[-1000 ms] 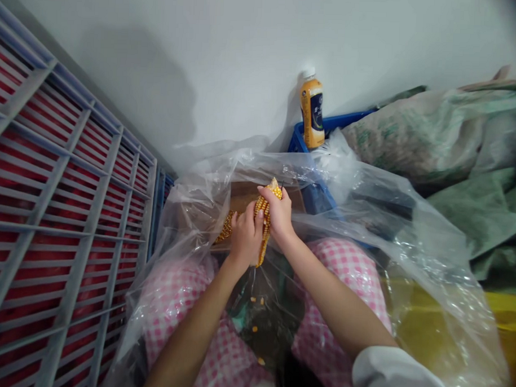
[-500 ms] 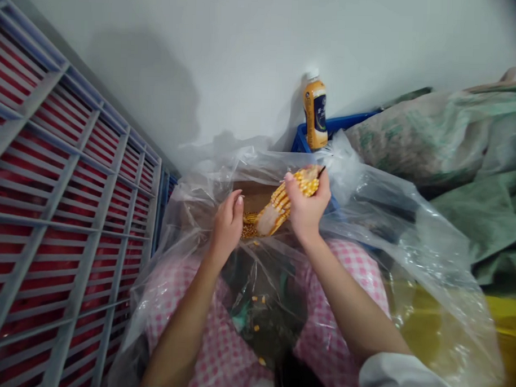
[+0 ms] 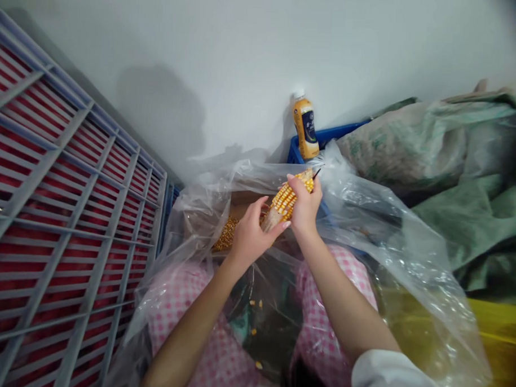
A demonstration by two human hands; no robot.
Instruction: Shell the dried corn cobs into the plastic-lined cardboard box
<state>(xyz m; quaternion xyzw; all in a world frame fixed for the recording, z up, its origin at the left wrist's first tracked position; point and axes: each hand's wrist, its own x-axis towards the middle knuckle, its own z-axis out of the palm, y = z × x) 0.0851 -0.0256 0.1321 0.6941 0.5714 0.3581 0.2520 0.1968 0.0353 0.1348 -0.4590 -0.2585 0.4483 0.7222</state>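
A partly stripped corn cob, yellow and white, slants over a clear plastic bag. My right hand is wrapped round its upper part. A thin dark point sticks out beside that end; I cannot tell whether it belongs to the cob. My left hand closes on the bare lower end, its thumb lying along the near side and its fingers on the far side. Loose corn kernels lie in a heap inside the bag, left of my left hand.
A grey slatted crate with red behind its slats stands at left. By the white wall, an orange bottle rests at a blue crate. Green and whitish sacks lie at right. Several stray kernels lie between my knees.
My left hand has moved right onto the cob's bare lower end, uncovering more of the kernel heap. My right hand still holds the cob. The whole view has shifted slightly.
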